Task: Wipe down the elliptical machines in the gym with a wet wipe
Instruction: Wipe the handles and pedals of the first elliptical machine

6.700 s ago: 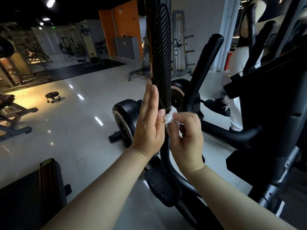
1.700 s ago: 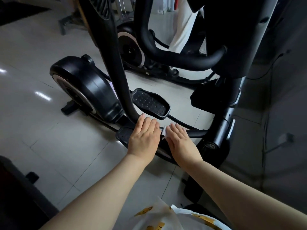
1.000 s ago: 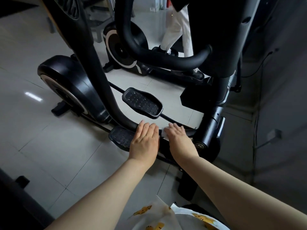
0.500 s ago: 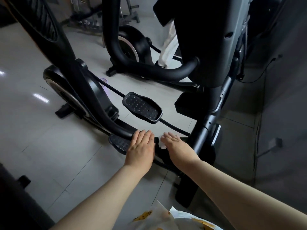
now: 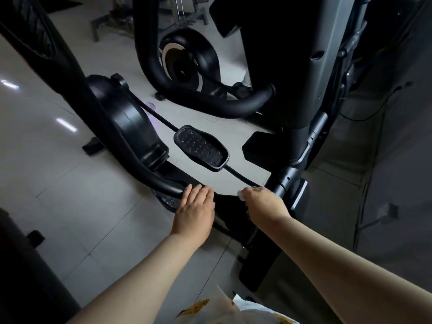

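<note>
Head view, steeply downward, close.

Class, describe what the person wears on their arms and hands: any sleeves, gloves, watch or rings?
No sleeves show: the left forearm and right forearm are bare. Left hand and right hand are gloveless, with no watch or ring visible. A white, yellow-printed garment shows below.

**Dim, with glare on the tiles**

Your view is dim — the black elliptical (image 5: 131, 127) sinks into shadow, detail lost. Streaks of light glare off the glossy floor tiles (image 5: 46, 160) at left. The wet wipe (image 5: 240, 194) at your right hand (image 5: 264, 204) is a soft white smudge. Straight lines bow at the edges.
</note>
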`<state>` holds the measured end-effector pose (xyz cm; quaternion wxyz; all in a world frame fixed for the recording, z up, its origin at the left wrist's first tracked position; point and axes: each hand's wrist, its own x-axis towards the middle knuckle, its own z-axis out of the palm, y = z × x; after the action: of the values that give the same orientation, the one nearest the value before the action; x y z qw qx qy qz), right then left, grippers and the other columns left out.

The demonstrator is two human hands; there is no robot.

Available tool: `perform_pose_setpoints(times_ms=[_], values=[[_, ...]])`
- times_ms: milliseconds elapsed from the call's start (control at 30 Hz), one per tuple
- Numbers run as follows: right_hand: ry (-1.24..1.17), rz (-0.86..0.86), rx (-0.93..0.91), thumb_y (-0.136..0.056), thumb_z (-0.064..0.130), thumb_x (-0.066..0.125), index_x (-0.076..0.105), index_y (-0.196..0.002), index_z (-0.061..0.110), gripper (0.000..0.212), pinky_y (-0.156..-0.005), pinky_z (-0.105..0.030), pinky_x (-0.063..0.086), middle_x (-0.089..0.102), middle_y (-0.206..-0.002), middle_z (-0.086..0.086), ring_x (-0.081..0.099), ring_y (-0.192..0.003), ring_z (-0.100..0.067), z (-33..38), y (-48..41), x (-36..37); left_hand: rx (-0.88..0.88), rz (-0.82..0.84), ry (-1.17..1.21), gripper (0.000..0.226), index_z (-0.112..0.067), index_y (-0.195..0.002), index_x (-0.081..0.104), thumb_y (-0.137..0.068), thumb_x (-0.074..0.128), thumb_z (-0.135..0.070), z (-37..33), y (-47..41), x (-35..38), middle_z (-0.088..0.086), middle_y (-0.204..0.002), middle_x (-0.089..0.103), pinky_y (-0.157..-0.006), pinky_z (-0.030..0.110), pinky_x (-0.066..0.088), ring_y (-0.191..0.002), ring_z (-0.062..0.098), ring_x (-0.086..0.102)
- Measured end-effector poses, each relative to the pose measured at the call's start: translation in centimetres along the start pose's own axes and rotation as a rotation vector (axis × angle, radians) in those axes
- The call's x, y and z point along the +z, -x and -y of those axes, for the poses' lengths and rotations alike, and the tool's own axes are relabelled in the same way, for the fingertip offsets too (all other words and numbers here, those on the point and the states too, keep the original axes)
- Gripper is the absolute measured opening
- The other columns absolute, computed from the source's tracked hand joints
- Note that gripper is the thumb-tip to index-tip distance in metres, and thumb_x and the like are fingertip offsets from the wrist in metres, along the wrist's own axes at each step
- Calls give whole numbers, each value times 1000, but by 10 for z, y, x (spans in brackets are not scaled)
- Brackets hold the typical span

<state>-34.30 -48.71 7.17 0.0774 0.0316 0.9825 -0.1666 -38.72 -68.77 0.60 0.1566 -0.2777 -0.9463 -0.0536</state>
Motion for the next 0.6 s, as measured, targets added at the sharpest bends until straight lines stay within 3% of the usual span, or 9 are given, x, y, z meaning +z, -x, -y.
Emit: perform_pose_setpoints(times_ms=[67, 167, 200, 267, 333, 467, 600], values=[[48, 27, 31, -90, 5, 53, 60, -122, 18, 35, -115, -27, 25, 64, -125, -4, 52, -127, -21, -7, -3, -5, -4, 10, 16, 43, -5, -125, 70, -85, 77, -18, -4, -3, 2, 10, -129, 69, -118, 44, 23, -123, 29, 63], [-43, 47, -2, -94, 0, 44, 58, -129, 20, 42, -105, -27, 35, 66, -124, -7, 55, -124, -26, 6, -5, 3, -12, 17, 51, 39, -5, -125, 70, -86, 73, -14, -7, -3, 4, 10, -128, 69, -119, 43, 24, -123, 29, 64], [-89, 53, -62, -96, -1, 43, 56, -135, 19, 46, -108, -25, 33, 63, -132, -9, 52, -130, -25, 13, -6, 8, -20, 30, 53, 41, -5, -126, 69, -86, 71, -13, -7, -2, 4, 10, -130, 68, -122, 43, 24, -126, 29, 62], [-142, 87, -184, -101, 1, 43, 44, -150, 14, 50, -118, -18, 14, 45, -156, -11, 36, -147, -20, 23, -7, 20, -43, 61, 51, 49, -5, -130, 67, -82, 74, -11, -7, 0, 2, 10, -135, 66, -123, 42, 23, -131, 28, 58], [-169, 81, -189, -105, 5, 40, 35, -154, 10, 50, -120, -19, 5, 33, -162, -12, 26, -152, -18, 23, -11, 27, -42, 37, 50, 46, -4, -130, 67, -85, 72, -13, -5, 4, 1, 10, -135, 66, -122, 41, 19, -132, 28, 58], [-228, 79, -112, -101, 0, 38, 33, -151, -1, 50, -119, -36, 23, 45, -149, -19, 38, -143, -32, 32, -11, 27, -122, -32, 113, 49, -1, -135, 61, -100, 38, -25, -4, 8, -11, 15, -143, 59, -122, 44, 28, -137, 29, 52], [-435, 122, -167, -98, 11, 47, 13, -156, -3, 69, -123, -34, 23, 31, -160, -14, 29, -151, -26, 36, -9, 34, -74, -137, 342, 51, 1, -148, 48, -101, 43, -18, -18, 9, -19, 16, -157, 43, -122, 39, 31, -144, 27, 41]])
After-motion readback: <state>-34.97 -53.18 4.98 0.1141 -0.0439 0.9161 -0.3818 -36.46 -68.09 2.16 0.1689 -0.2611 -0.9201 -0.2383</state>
